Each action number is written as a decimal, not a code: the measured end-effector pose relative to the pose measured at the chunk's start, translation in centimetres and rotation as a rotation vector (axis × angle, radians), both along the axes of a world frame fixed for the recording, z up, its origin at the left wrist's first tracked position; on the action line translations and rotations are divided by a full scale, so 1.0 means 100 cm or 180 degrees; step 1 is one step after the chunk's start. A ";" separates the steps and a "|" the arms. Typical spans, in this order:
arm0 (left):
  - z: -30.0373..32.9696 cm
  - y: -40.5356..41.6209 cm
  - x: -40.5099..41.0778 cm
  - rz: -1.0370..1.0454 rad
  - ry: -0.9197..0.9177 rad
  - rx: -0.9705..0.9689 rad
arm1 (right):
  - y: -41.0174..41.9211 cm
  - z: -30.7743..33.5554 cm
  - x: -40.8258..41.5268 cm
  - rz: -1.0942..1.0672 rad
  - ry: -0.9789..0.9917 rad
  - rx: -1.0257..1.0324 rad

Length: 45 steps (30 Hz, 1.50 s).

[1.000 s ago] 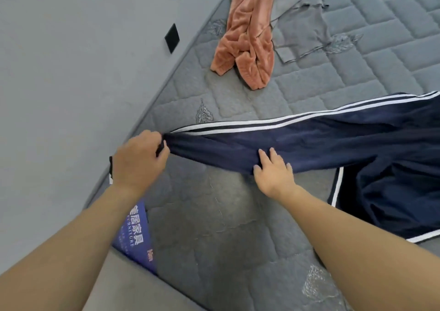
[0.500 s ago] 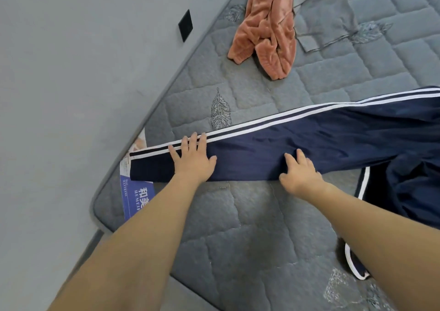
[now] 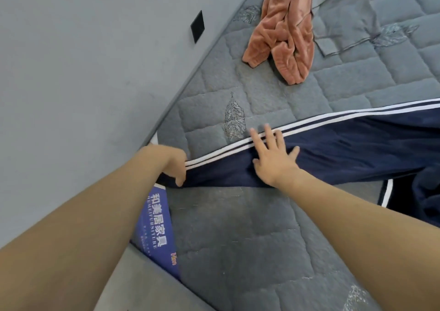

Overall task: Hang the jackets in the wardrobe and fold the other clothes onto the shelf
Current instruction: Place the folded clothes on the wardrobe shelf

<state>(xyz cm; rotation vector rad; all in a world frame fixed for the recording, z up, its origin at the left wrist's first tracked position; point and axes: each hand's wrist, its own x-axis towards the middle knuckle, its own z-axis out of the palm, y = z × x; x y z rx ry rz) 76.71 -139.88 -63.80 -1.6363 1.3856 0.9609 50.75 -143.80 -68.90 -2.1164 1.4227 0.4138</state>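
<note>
Navy track trousers (image 3: 345, 153) (white stripes along the far edge) lie stretched across a grey quilted mattress (image 3: 238, 227). The left hand (image 3: 175, 165) grips the cuff; the right hand (image 3: 273, 158) presses flat, fingers spread. An orange garment (image 3: 283, 32) lies farther off.

I see the navy trousers (image 3: 345, 151) as smooth, slightly sheeny synthetic cloth with flat white stripe tape along the seam, and the mattress (image 3: 238, 227) under them as matt grey quilted fabric, fuzzy and a little worn. The orange garment (image 3: 283, 36) looks like soft, ribbed plush, the grey garment (image 3: 345, 22) thin matt knit. The blue label (image 3: 157, 227) reads as glossy printed material, and the wall (image 3: 83, 60) as flat matt grey.
</note>
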 end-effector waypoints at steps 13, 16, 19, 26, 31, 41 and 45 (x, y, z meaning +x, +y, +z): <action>-0.009 0.032 0.066 0.0954 -0.0525 -0.1357 | -0.035 -0.003 0.079 -0.0108 0.0270 -0.0898; -0.038 0.051 0.014 0.0563 -0.0187 -0.2518 | -0.017 -0.015 0.058 -0.0152 0.0149 -0.0963; -0.065 0.080 -0.030 0.0045 0.0728 -0.2023 | 0.002 -0.026 0.021 -0.0242 0.0297 -0.1008; -0.064 0.125 -0.044 0.0181 -0.1330 -0.1053 | 0.019 -0.021 -0.097 0.0090 0.0321 -0.0291; -0.030 0.060 -0.204 0.0303 0.0045 -0.1889 | 0.003 0.017 -0.213 -0.1052 0.0028 -0.1258; -0.068 0.007 -0.477 0.2603 0.1601 -0.1443 | 0.043 -0.007 -0.400 -0.4267 0.0381 0.0406; -0.069 0.026 -0.475 0.2813 0.1622 -0.1834 | 0.065 -0.016 -0.384 -0.3399 0.0326 0.0641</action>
